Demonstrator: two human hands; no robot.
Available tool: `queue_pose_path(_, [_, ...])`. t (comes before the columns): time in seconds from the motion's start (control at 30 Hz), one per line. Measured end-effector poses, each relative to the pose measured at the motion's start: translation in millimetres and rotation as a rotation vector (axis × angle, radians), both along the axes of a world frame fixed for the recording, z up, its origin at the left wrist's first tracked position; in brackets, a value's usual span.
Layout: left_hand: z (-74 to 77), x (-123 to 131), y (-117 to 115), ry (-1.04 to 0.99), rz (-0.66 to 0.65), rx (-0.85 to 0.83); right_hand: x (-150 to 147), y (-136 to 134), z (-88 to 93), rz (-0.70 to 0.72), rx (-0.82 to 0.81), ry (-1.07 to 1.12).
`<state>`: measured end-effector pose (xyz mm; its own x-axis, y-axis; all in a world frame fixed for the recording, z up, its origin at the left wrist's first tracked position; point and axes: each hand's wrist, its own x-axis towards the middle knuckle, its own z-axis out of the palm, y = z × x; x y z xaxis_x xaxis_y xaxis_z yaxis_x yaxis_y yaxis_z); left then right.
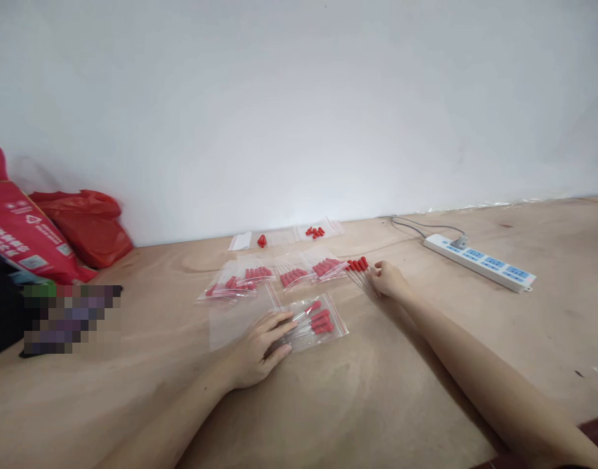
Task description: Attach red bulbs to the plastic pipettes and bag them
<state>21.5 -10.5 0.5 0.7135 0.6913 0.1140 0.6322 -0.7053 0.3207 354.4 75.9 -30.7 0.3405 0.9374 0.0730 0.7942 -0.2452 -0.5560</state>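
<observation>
My left hand (pixel 262 348) lies with its fingers stretched out and apart on the left end of a clear zip bag (pixel 339 314). Inside that bag are several droppers (pixel 321 321) with red rubber bulbs and clear tubes. Farther right, my right hand (pixel 389 280) is closed, its fingertips pinched at the edge of a row of loose red-bulb droppers (pixel 357 264); they seem to grip one, though the fingers partly hide it. Behind my left hand, an empty-looking clear bag (pixel 223 326) lies flat on the wooden table (pixel 377 391).
Filled dropper bags (pixel 293 277) lie in overlapping rows mid-table. Nearer the wall are loose red bulbs (pixel 315 232), a red bulb cluster (pixel 262 241) and clear tubes (pixel 282 239). A power strip (pixel 479 260) with a plugged cord stands right; red bags (pixel 86 225) sit left.
</observation>
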Motion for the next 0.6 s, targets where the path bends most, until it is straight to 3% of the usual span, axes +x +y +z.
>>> queue_pose_path(0.23, [-1.1,-1,0,-0.018,-0.007,0.01,-3,0,9.8,0.032,0.088,0.091])
queue_pose_path(0.37, [-2.3,-1,0,-0.038,-0.002,0.003,-17,-14,15.8,0.17,0.28,0.441])
queue_pose_path(0.47, [-0.5,0,-1,-0.052,0.006,-0.006,-38,-27,13.4,0.293,0.316,0.73])
queue_pose_path(0.6, [2.2,1,-2,-0.049,0.021,-0.012,-64,-37,5.6,0.285,0.326,0.968])
